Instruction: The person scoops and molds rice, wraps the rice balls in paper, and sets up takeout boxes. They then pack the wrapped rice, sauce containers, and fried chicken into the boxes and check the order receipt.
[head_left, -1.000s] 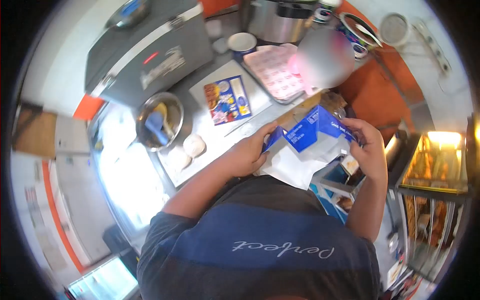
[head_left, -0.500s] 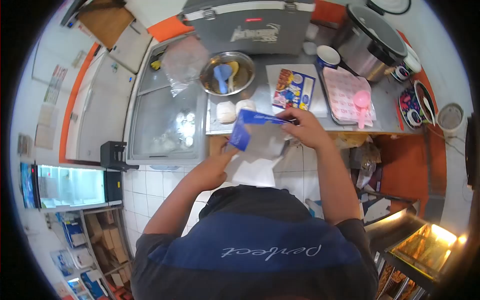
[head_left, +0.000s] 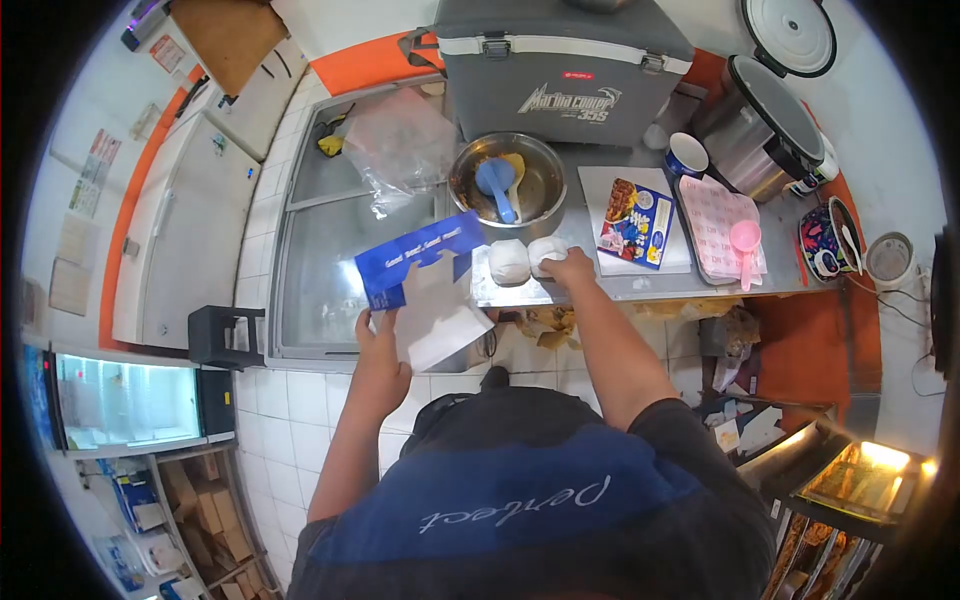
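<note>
My left hand (head_left: 382, 350) is closed on the lower edge of an opened blue and white cardboard box (head_left: 425, 300), held over the front edge of the glass-topped freezer. Two white wrapped bundles (head_left: 509, 262) sit side by side on the metal counter. At the right-hand bundle (head_left: 546, 252), my right hand (head_left: 570, 268) has its fingers on the side; its grip is partly hidden. Behind the bundles stands a steel bowl (head_left: 552, 165) with a blue scoop (head_left: 495, 185) and a yellow one inside.
A grey cooler (head_left: 560, 80) stands at the back. Right of the bundles lie a printed box (head_left: 636, 223) on white paper, and a tray with pink paper (head_left: 715, 215) and a pink scoop (head_left: 745, 237). A rice cooker (head_left: 760, 125) stands behind. Clear plastic (head_left: 400, 140) covers part of the freezer (head_left: 315, 250).
My right hand has let go of the box and moved to the right-hand bundle. My left hand has carried the box left. The view has shifted.
</note>
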